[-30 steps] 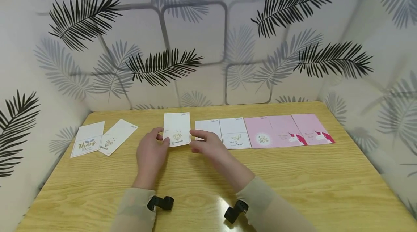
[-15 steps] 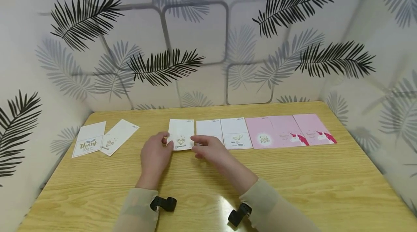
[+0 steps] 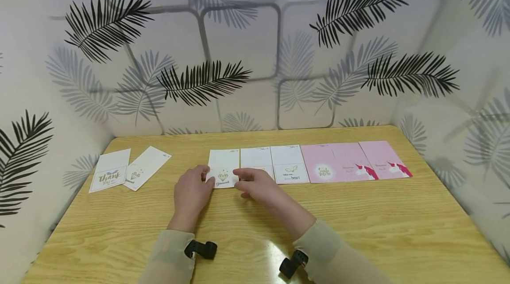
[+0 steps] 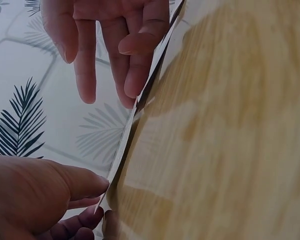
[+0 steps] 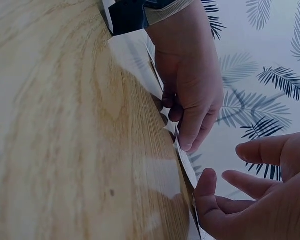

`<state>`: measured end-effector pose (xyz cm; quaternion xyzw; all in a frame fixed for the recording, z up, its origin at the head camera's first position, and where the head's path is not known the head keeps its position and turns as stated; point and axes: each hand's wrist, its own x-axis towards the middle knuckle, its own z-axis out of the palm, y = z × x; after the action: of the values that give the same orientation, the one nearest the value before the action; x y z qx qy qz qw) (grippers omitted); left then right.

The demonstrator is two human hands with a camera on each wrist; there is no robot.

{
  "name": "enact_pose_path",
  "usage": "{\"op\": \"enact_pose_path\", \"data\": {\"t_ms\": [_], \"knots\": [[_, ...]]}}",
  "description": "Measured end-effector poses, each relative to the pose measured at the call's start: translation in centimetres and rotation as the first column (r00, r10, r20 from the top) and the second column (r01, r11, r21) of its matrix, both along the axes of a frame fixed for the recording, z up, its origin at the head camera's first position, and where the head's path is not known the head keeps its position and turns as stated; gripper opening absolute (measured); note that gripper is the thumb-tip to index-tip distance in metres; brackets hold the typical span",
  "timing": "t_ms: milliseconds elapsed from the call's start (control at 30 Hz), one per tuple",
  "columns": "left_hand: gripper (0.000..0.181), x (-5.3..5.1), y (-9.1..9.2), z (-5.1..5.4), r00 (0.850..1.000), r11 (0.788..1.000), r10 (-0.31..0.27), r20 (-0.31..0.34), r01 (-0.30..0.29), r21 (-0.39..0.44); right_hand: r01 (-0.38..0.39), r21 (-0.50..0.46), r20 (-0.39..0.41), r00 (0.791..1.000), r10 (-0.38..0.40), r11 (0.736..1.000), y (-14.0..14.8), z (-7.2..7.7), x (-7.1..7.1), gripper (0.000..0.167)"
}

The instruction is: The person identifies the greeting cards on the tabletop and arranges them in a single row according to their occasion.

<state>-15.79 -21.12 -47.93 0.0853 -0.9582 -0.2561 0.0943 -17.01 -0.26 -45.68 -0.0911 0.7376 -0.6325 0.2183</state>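
A white card with a gold diamond print [image 3: 224,162] lies on the table at the left end of a row of cards. My left hand [image 3: 192,192] pinches its lower left edge between thumb and fingers, as the left wrist view also shows. My right hand [image 3: 260,186] is at the card's right edge, its fingers spread and loosely bent, partly covering the white card beside it [image 3: 255,157]. In the right wrist view, the right hand [image 5: 260,192] has a fingertip close to the card edge; whether it touches cannot be told.
Rightward run a white card with gold wings [image 3: 291,169], a pink card with a round print [image 3: 316,160] and pink unicorn cards [image 3: 382,155]. At far left a thank-you card [image 3: 109,171] overlaps another diamond card [image 3: 149,164]. A patterned wall backs the wooden table [image 3: 239,239].
The diamond card has come down and slightly right, to beside the white card at the row's left end. Both hands have moved a little right with it.
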Motion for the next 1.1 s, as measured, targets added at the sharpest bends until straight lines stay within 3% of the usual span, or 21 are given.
{"op": "enact_pose_path", "data": {"t_ms": [400, 1100], "knots": [[0.031, 0.14, 0.38, -0.19, 1.0, 0.995, -0.01, 0.003, 0.011, -0.102, -0.004, 0.017, -0.041, 0.999, 0.005, 1.0, -0.05, 0.41, 0.12, 0.049], [0.034, 0.21, 0.45, -0.36, 1.0, 0.998, -0.004, -0.016, 0.003, -0.069, 0.009, 0.026, -0.06, 0.998, -0.008, 1.0, 0.35, 0.31, -0.05, 0.05]]}}
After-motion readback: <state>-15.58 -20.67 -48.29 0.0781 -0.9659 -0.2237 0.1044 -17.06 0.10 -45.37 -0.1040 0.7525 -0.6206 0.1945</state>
